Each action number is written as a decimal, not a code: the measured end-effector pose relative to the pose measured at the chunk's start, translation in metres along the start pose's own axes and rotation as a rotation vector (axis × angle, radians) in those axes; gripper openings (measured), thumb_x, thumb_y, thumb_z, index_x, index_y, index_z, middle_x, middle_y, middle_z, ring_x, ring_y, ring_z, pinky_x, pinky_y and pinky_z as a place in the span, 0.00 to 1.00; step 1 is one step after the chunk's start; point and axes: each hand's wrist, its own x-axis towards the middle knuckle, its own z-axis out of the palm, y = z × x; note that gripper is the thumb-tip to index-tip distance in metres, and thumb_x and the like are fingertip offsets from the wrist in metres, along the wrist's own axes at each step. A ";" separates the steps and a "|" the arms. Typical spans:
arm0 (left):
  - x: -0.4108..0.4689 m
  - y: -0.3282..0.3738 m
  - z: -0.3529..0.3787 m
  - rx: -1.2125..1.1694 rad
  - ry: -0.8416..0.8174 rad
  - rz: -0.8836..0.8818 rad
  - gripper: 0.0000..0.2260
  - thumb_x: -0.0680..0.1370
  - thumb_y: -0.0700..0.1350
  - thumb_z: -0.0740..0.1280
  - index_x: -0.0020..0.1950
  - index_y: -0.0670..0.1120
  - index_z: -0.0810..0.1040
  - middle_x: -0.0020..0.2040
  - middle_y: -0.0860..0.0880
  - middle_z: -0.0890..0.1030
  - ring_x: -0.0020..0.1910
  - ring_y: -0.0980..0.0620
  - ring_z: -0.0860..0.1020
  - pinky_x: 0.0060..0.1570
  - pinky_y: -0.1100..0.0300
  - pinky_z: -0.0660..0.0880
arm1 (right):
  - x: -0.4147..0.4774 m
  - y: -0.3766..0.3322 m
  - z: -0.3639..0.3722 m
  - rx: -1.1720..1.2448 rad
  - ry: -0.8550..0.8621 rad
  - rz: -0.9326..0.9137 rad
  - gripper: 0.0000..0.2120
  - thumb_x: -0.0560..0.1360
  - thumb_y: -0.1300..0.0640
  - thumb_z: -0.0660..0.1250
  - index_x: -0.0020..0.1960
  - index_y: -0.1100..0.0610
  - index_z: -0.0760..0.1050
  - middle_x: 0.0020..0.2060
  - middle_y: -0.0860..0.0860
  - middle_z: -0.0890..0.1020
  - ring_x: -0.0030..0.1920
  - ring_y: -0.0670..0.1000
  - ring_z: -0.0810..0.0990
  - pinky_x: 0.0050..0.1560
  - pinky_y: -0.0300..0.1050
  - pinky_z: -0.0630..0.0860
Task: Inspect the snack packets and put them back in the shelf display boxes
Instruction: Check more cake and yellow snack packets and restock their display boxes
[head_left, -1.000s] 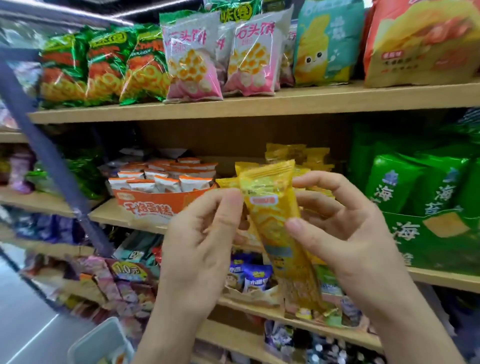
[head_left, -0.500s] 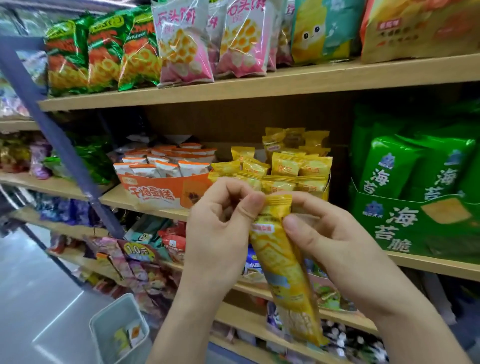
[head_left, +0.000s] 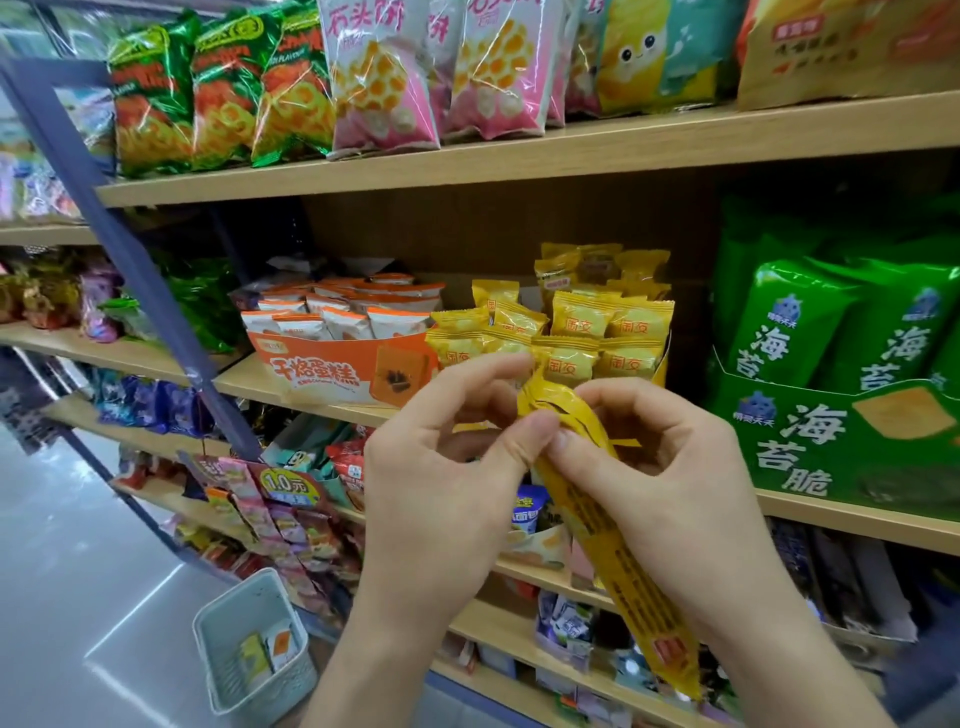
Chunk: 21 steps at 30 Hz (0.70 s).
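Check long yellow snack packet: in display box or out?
Out. The long yellow snack packet hangs between left hand and right hand, both pinching its top, in front of the wooden shelf.

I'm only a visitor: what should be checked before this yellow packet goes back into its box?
1. Grip on the yellow packet: ok, left hand and right hand both pinch its upper end.
2. Yellow display box within view: ok, right behind the hands.
3. Free slot in that box: cannot tell.
4. Packet undamaged: cannot tell, its top is crumpled under the fingers.
5. Way to the box unobstructed: ok.
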 end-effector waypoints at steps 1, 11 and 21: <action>0.000 0.000 0.000 0.036 -0.008 0.040 0.14 0.72 0.42 0.75 0.56 0.54 0.81 0.47 0.55 0.84 0.49 0.56 0.83 0.44 0.68 0.78 | -0.001 0.001 0.001 -0.002 -0.007 -0.001 0.14 0.65 0.39 0.74 0.48 0.42 0.80 0.41 0.49 0.83 0.40 0.56 0.83 0.39 0.58 0.81; 0.001 -0.015 -0.002 0.226 0.247 0.244 0.08 0.75 0.40 0.71 0.49 0.54 0.80 0.45 0.59 0.81 0.46 0.61 0.81 0.45 0.66 0.78 | -0.006 0.005 0.002 -0.200 -0.142 -0.032 0.18 0.71 0.45 0.73 0.58 0.37 0.73 0.49 0.41 0.78 0.52 0.43 0.77 0.49 0.39 0.77; 0.010 -0.015 -0.029 0.039 -0.207 -0.013 0.14 0.73 0.48 0.74 0.58 0.56 0.82 0.53 0.51 0.82 0.54 0.47 0.82 0.46 0.57 0.81 | -0.003 0.010 -0.006 -0.179 -0.200 -0.048 0.24 0.70 0.42 0.73 0.65 0.38 0.74 0.52 0.40 0.79 0.48 0.44 0.81 0.48 0.44 0.80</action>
